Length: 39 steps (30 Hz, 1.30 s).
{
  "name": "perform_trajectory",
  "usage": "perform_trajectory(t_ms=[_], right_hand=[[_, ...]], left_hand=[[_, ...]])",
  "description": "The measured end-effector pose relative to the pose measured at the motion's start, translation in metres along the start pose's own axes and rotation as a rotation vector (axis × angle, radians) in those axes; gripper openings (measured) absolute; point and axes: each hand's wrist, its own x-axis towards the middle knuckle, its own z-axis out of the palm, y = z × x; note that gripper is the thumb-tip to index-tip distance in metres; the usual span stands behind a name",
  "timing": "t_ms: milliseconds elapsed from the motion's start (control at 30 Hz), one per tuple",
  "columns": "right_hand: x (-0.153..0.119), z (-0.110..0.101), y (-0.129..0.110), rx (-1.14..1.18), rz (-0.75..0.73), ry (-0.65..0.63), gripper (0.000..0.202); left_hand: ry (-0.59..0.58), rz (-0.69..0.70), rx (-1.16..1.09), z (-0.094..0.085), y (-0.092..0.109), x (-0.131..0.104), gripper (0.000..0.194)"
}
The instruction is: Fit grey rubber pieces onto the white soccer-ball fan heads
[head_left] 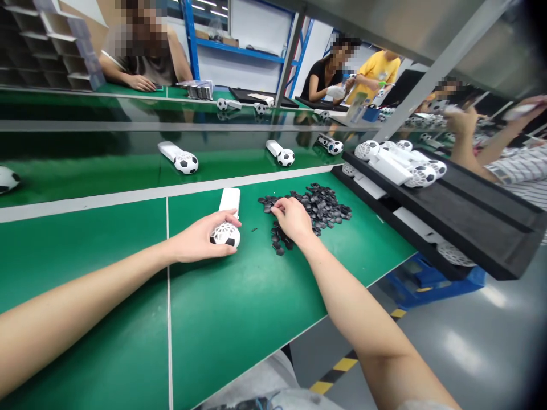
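My left hand [200, 236] is closed around the ball end of a white football-shaped fan [225, 234], which lies on the green work surface. White lattice shows on the upper side of its ball, with some black patches lower down, and its flat white handle [229, 199] points away from me. At the left edge of a loose pile of small black plastic pieces [325, 206], my right hand [293, 216] has thumb and index finger pinched together. Whatever lies between those fingertips is too small or hidden to make out. One dark sliver [254, 229] rests between the fan and the pile.
Beyond a pale rail, a green conveyor belt [231, 162] carries several finished-looking football fans [187, 162]. Stacked black trays [470, 210] with white lattice-ball fans [421, 173] stand at the right. Across the belt, co-workers sit at benches; another person's arms [465, 136] are at far right.
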Motion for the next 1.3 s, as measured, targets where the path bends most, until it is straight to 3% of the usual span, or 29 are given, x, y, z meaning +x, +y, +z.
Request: perform_trajectory(t_ms=[100,167,267,367,467,667,800,967,1100,1300], right_hand=[[0.003,-0.002,0.007,-0.112,0.014,-0.056,0.013],[0.001,-0.002,0.006,-0.129,0.006,-0.099,0.014],[0.0,-0.003,0.003,-0.104,0.017,-0.137,0.011],[-0.001,-0.004,-0.001,0.012,-0.016,-0.133,0.006],[-0.007,-0.006,-0.009,0.255,-0.169,-0.113,0.01],[-0.026,-0.008,-0.029,0.638,-0.404,-0.202,0.008],[-0.036,-0.008,-0.037,0.603,-0.593,-0.222,0.007],[-0.043,-0.003,-0.044,0.497,-0.797,-0.165,0.014],[-0.045,0.002,-0.047,0.468,-0.823,-0.142,0.012],[-0.045,0.006,-0.05,0.498,-0.681,-0.159,0.005]], left_hand=[[0.091,0.031,0.031,0.004,-0.004,-0.001,0.043],[0.091,0.039,0.05,0.005,-0.006,-0.002,0.039],[0.044,0.014,0.035,0.003,-0.009,-0.004,0.043],[0.088,-0.067,0.031,0.001,-0.01,-0.007,0.053],[0.077,-0.134,0.01,-0.002,-0.008,-0.01,0.054],[-0.079,-0.063,0.041,-0.014,0.002,-0.012,0.049],[-0.118,-0.072,0.063,-0.016,0.003,-0.011,0.051],[0.008,-0.075,0.072,-0.006,-0.001,-0.01,0.046],[0.082,-0.032,0.1,0.002,-0.002,-0.01,0.041],[0.152,0.03,0.156,0.01,-0.005,-0.009,0.031]])
